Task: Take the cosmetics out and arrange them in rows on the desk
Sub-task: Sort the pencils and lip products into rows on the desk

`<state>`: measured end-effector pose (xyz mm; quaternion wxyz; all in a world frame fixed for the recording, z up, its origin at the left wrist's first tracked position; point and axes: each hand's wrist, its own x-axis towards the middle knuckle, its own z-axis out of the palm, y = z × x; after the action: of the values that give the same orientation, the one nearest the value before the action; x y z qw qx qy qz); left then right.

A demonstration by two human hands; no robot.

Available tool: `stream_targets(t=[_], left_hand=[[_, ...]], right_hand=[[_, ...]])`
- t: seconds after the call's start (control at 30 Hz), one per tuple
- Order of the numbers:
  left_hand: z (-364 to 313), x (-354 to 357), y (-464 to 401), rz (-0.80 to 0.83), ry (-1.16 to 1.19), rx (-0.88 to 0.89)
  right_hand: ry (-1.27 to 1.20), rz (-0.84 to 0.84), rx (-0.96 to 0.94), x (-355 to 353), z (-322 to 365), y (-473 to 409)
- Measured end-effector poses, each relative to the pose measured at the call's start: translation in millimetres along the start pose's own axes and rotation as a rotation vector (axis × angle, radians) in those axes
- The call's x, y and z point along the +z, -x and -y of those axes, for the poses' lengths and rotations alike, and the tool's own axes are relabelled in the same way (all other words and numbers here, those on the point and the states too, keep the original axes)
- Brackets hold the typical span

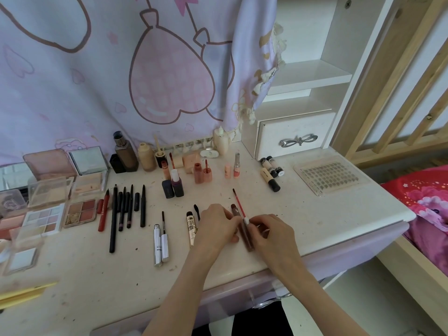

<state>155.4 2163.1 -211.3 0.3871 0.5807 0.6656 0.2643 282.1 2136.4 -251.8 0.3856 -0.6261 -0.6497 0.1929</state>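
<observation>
While a dark lip gloss tube (246, 232) is gripped by the left hand (218, 224) near the desk (315, 214) front, its wand (240, 206) is pinched by the right hand (271, 235); a mascara tube (191, 226) lies at nine o'clock, concealers (270, 175) at one.

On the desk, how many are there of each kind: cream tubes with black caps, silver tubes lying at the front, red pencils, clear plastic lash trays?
Cream tubes with black caps: 3
Silver tubes lying at the front: 2
Red pencil: 1
Clear plastic lash tray: 1
Total: 7
</observation>
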Motion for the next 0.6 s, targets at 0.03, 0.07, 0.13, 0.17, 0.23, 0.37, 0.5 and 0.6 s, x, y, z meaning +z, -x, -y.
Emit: stream_targets(t=[0.03, 0.07, 0.13, 0.17, 0.23, 0.37, 0.5, 0.6], left_hand=[[-0.5, -1.7, 0.2, 0.004, -0.003, 0.002], [-0.9, -3.6, 0.1, 0.011, -0.006, 0.004], [-0.6, -7.7, -1.6, 0.027, -0.058, 0.042], [0.0, -9.6, -3.1, 0.033, -0.111, 0.079], [0.9, -13.3, -5.9, 0.011, -0.214, 0.168], [1.9, -16.3, -10.7, -0.044, -0.296, 0.345], [2.1, -16.2, -11.8, -0.032, -0.339, 0.435], [4.4, -14.5, -13.5, -0.017, -0.350, 0.469]], right_hand=[[-0.002, 0.002, -0.003, -0.8, 0.1, -0.7], [-0.003, 0.004, -0.004, -2.6, 0.5, -2.0], [-0.001, 0.000, -0.002, -10.0, 0.8, -8.4], [0.008, -0.019, 0.004, -14.6, -0.4, -14.2], [0.056, -0.092, 0.026, -23.7, -7.3, -31.6], [0.209, -0.117, 0.183, -31.0, -23.8, -68.6], [0.337, -0.002, 0.300, -25.7, -26.2, -88.2], [0.445, 0.013, 0.279, -21.2, -27.5, -93.6]])
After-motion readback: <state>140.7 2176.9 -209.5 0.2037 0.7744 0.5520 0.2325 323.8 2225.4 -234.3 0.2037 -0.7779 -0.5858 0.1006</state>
